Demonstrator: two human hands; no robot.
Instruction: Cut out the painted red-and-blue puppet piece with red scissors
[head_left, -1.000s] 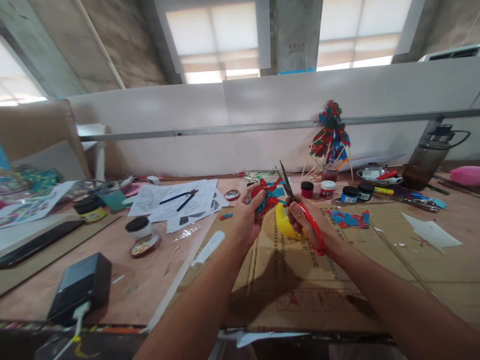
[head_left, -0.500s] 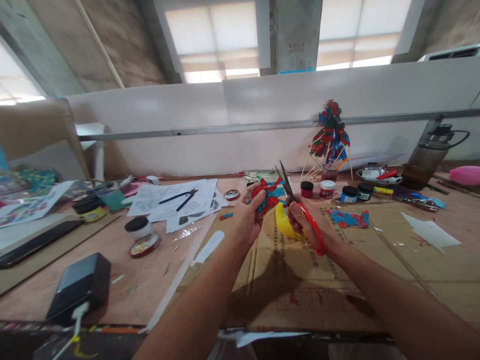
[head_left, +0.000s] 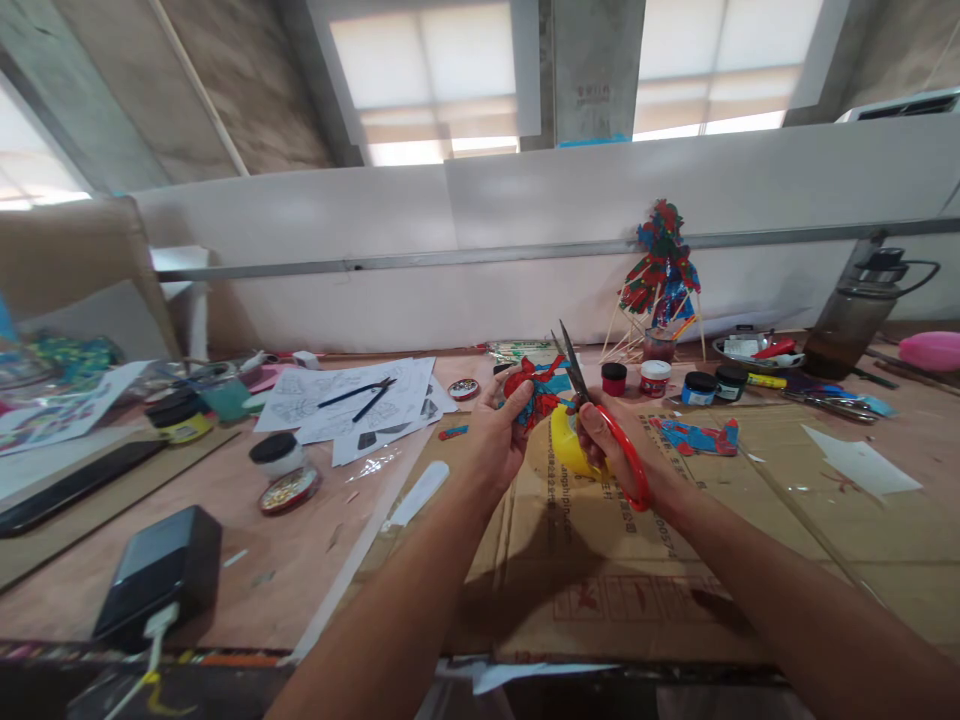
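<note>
Between the thumb and fingers of my left hand (head_left: 501, 430) is a red and blue painted cutout (head_left: 541, 385), its thin red edge reaching toward the right. My right hand (head_left: 616, 440) grips red-handled scissors (head_left: 634, 460), whose dark blades point up and slightly left with a narrow gap between them. The blades stand just beside the cutout's right edge; whether they touch it I cannot tell. Behind and below the scissors a yellow tape roll (head_left: 564, 442) rests on the cardboard (head_left: 525, 560). Another blue and red cutout (head_left: 697, 437) lies flat to the right of my right hand.
Paint jars (head_left: 655, 378) line the back, before painted figures on sticks (head_left: 661, 265). A dark bottle (head_left: 855, 305) stands at right. Printed sheets (head_left: 345, 400) with pliers (head_left: 367, 395) lie left, near a white jar (head_left: 276, 457) and a black box with a cable (head_left: 161, 575).
</note>
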